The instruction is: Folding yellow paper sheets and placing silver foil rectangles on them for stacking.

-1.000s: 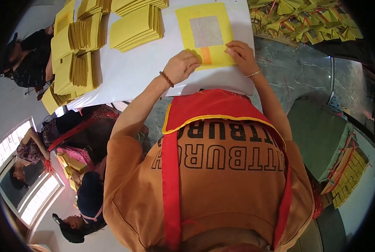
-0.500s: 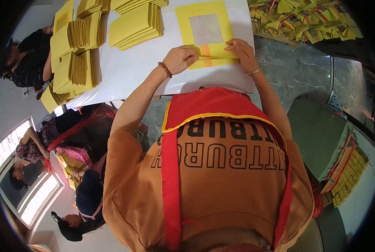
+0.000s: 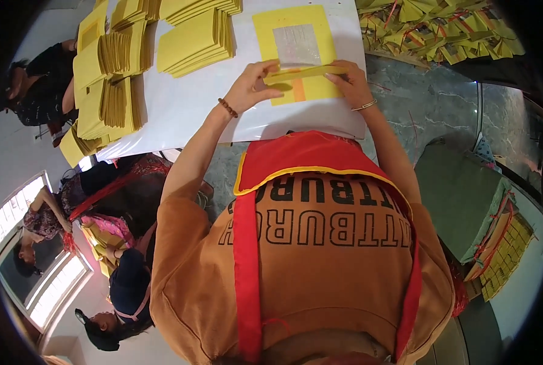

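On the white-covered table in front of me lies a yellow paper sheet [image 3: 317,33] with a silver-grey rectangle and an orange stripe. A narrow folded yellow strip of paper [image 3: 305,74] lifts slightly across its lower half, between my hands. My left hand [image 3: 254,86], with a beaded bracelet, curves around the strip's left end, thumb and fingers apart. At the opposite end my right hand [image 3: 350,84], wearing a thin bangle, pinches the strip between thumb and fingers. Whether the strip is part of the sheet or a separate piece is hard to tell.
Stacks of folded yellow paper [image 3: 195,45] cover the table's left side. Yellow paper pieces with red strings [image 3: 442,30] are heaped at the far right. A green bundle [image 3: 460,194] stands right of me. Co-workers [image 3: 46,85] sit at the left.
My left hand has gone from a closed pinch to a wider curve, shifting slightly left. The folded strip now stands higher off the sheet.
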{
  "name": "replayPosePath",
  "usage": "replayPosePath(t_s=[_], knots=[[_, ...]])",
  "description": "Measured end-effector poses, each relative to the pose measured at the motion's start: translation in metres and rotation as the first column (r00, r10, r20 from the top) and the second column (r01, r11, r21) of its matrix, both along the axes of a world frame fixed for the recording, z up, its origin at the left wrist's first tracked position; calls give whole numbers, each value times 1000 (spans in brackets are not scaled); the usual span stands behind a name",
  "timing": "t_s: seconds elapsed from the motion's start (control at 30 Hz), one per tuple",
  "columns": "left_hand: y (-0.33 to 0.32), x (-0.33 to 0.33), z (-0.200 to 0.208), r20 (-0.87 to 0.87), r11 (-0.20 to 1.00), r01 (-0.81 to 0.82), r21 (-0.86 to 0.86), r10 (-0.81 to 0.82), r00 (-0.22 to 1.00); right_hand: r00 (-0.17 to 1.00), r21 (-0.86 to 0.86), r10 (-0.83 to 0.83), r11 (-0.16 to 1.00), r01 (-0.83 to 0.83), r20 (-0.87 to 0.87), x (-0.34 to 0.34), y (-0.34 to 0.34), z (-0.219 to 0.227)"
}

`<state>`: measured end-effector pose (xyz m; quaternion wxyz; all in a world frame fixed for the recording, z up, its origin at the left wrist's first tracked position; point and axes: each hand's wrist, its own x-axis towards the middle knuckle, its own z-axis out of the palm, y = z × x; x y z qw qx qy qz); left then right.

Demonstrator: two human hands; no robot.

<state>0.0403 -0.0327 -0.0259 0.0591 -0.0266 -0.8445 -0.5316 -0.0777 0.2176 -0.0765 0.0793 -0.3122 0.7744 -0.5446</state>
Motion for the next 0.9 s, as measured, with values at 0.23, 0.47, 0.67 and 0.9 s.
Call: replayPosePath(t_s=[0.23,0.47,0.67,0.9], knots=[[-9,-11,-15,-135,793,6,-610,-111,985,988,79,85,994,-76,-125,-4,1,13],[2,14,8,-241,614,7,-789,-320,916,730,392,313,918,-68,-608,9,15,53],[9,22,9,-127,903,34,-429,-97,987,866,324,434,880,-348,-249,11,24,42],[13,-9,7,209,941,-188,-283,252,945,930,218,-66,976,-15,360,3,-4,27]])
